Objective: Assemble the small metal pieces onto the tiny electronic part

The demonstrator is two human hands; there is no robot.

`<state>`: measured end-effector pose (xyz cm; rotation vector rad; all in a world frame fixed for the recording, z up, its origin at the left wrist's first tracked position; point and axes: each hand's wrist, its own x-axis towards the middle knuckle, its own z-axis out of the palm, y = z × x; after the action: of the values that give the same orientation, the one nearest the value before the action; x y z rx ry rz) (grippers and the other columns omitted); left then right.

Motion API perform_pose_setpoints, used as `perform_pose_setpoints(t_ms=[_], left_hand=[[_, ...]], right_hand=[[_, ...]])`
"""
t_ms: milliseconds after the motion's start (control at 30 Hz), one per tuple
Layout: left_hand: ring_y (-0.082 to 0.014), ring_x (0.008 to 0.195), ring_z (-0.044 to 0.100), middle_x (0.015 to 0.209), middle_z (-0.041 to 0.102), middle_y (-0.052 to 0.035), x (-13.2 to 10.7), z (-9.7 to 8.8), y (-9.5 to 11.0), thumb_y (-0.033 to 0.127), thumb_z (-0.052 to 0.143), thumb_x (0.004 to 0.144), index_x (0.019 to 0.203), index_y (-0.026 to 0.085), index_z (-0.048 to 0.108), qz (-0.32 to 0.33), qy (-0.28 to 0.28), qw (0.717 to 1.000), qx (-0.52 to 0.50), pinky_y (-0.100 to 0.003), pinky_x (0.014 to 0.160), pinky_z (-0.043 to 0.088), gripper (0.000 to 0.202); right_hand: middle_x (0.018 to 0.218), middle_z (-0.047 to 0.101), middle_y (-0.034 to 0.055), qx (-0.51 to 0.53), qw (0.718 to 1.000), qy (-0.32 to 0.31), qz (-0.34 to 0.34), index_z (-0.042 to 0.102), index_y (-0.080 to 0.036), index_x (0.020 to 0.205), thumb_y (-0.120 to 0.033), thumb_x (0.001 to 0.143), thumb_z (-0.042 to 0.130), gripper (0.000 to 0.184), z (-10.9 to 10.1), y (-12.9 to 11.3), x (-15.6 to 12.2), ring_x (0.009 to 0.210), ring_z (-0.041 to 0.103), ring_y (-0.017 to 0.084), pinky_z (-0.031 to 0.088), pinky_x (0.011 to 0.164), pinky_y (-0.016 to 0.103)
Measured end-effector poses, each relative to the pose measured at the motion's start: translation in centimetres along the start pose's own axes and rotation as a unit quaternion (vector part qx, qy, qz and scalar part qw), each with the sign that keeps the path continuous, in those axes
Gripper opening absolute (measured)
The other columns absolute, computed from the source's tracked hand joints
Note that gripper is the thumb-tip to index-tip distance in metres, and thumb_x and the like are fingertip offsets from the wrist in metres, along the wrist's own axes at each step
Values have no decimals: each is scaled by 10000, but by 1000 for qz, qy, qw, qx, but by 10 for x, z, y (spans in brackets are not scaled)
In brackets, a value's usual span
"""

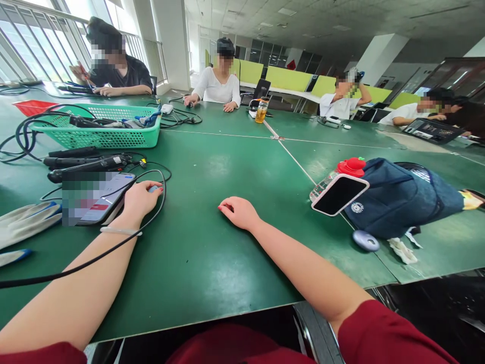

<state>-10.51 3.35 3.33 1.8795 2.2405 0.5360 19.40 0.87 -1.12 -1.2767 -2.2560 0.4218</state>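
Note:
My left hand (141, 198) rests on the green table (227, 167) beside a phone (100, 199) with a lit screen. Its fingers curl round a small blue-grey object at the fingertips, too small to name. A black cable (161, 202) loops round that hand and over my forearm. My right hand (238, 211) lies on the table at the centre with its fingers curled under into a loose fist, nothing visible in it.
A green basket (102, 135) of cables stands at the back left, black tools (87, 164) in front of it. A second phone (339, 194) leans on a red-capped bottle (350, 167) and a navy bag (397, 199). Several people sit round the far side.

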Motion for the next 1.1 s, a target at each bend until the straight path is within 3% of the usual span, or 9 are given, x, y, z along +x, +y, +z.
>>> perform_pose_setpoints(t_ms=[167, 267, 400, 467, 667, 733, 900, 967, 1100], left_hand=[[-228, 713, 597, 853, 700, -80, 5, 15, 3, 412, 556, 742, 1056, 169, 692, 17, -19, 997, -76, -298, 651, 405, 420], [-216, 752, 589, 871, 698, -63, -10, 33, 31, 440, 552, 760, 1017, 193, 706, 105, -54, 988, -103, -289, 667, 409, 388], [-186, 809, 598, 927, 702, -30, -40, 53, 75, 450, 544, 788, 998, 222, 700, 243, -142, 941, -189, -278, 751, 437, 347], [-181, 809, 605, 920, 702, -22, -50, 56, 87, 454, 508, 820, 1019, 218, 685, 264, -171, 923, -221, -278, 741, 454, 356], [-211, 840, 617, 912, 706, -51, -48, 56, 85, 358, 499, 848, 984, 215, 706, 275, -75, 956, -69, -326, 797, 472, 286], [-238, 980, 589, 1026, 690, -72, -44, 60, 84, 322, 509, 844, 971, 207, 712, 285, -56, 956, -44, -350, 903, 447, 266], [-238, 1097, 526, 1088, 651, -78, -42, 75, 87, 293, 507, 857, 996, 228, 701, 276, -42, 960, -32, -362, 988, 405, 247], [-245, 1118, 508, 1116, 639, -77, -43, 78, 88, 337, 513, 865, 1015, 233, 697, 271, -37, 961, -37, -371, 995, 399, 259], [-264, 1153, 483, 1193, 617, -79, -44, 81, 86, 397, 499, 878, 1072, 226, 682, 270, -25, 961, -47, -411, 1015, 377, 317]], right_hand=[[740, 596, 8, 6, 1000, -8, 4, 666, -184, 855, -360, 920, 483, 262, -1, -2, 1, 687, 495, 112, 359, 650, 239], [719, 591, 5, 5, 1000, -8, -2, 671, -181, 847, -360, 909, 496, 258, -1, -3, 0, 677, 490, 112, 355, 641, 241], [731, 623, 11, 35, 999, 18, 0, 677, -179, 838, -353, 887, 508, 248, 0, 0, 0, 684, 509, 118, 369, 659, 247], [749, 648, 12, 87, 995, 37, 29, 676, -177, 839, -369, 877, 505, 260, 1, 4, 0, 677, 528, 118, 385, 663, 247], [785, 661, 21, 203, 971, 59, 112, 670, -177, 880, -461, 826, 517, 326, 3, 6, -2, 672, 560, 134, 455, 683, 277], [895, 667, 47, 178, 974, 100, 95, 669, -181, 896, -421, 840, 512, 292, 7, -7, -7, 737, 579, 151, 480, 746, 315], [1215, 590, 127, 86, 984, 128, -87, 628, -144, 1097, -258, 816, 594, 305, 23, -72, -30, 1172, 493, 228, 365, 1063, 403], [1224, 583, 131, 71, 987, 108, -100, 620, -130, 1110, -231, 826, 578, 305, 30, -101, -41, 1197, 470, 241, 325, 1103, 424], [1149, 609, 120, 123, 985, 116, -30, 608, -126, 1101, -148, 847, 490, 281, 42, -143, -66, 1118, 525, 212, 412, 1040, 371]])
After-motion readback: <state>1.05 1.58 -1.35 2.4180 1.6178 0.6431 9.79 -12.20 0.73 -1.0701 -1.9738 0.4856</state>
